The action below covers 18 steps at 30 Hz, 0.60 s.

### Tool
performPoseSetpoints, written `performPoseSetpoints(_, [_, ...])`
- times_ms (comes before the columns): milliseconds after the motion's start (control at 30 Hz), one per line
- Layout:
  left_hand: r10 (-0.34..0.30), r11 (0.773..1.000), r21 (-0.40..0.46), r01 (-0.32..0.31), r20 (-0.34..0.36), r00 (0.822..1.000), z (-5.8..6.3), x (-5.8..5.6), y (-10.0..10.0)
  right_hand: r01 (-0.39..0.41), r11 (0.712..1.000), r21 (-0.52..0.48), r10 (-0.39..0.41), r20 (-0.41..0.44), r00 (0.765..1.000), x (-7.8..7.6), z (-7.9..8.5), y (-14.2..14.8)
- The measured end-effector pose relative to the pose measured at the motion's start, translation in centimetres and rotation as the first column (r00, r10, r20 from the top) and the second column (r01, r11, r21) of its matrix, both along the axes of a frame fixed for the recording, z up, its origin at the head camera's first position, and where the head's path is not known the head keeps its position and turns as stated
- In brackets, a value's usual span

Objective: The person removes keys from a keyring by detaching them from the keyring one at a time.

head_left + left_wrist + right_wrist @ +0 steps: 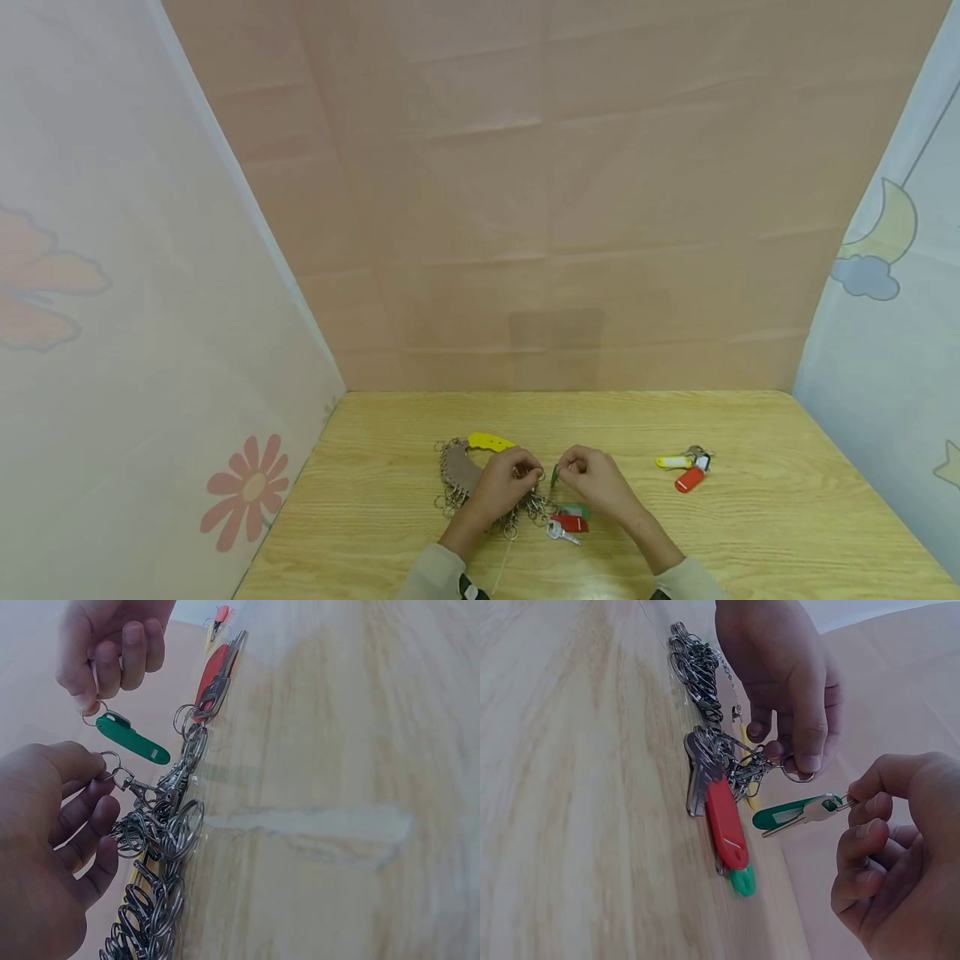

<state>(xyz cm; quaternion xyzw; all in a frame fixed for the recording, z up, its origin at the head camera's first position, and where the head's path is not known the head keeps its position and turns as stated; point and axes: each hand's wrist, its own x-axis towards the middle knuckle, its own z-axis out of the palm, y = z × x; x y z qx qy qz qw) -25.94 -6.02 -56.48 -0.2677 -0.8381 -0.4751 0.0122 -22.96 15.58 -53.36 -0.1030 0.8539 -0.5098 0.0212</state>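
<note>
Green plastic key tag: slim, rounded-end (780, 814), w/ a silver metal key (821, 811) alongside; both hang from R fingertips, btwn the two hands, above tabletop.
R hand: bare right hand (592, 482), thumb + forefinger clamped on the small thin wire ring (85, 721) of green tag; other fingers bent.
L hand: bare left hand (510, 479), thumb + forefinger clamped on a round silver split ring (795, 778); other fingers loosely bent. Hands nr each other, not touching.
Split ring: linked to a silver swivel clip (141, 790), at edge of the clip bunch; apart from green tag's ring.
Clip bunch: tangle of silver metal clips & rings (694, 671), along edge of a grey-brown curved flat panel (459, 468), partly under L hand.
Yellow strip: curved, w/ small dark dots (490, 442), at panel's far side, just beyond L hand.
Red tag: rectangular red plastic key tag (572, 523), on table btwn the forearms, nr bunch; silver toothed key (564, 533) beside it, second green plastic tag (576, 510) partly under it.
Far R group: yellow tag w/ white label (672, 462), another red plastic tag (690, 479), close tog., well apart from bunch.
Table: light wood-grain top (787, 500).
Backdrop: creased pinkish-brown sheet (450, 167).
</note>
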Motion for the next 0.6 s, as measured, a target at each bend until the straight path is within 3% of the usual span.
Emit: performPoseSetpoints(600, [0.016, 1.000, 0.009, -0.016, 0.012, 1.000, 0.07, -0.07, -0.04, 0.025, 0.998, 0.054, -0.023, -0.036, 0.999, -0.54, 0.85, 0.77])
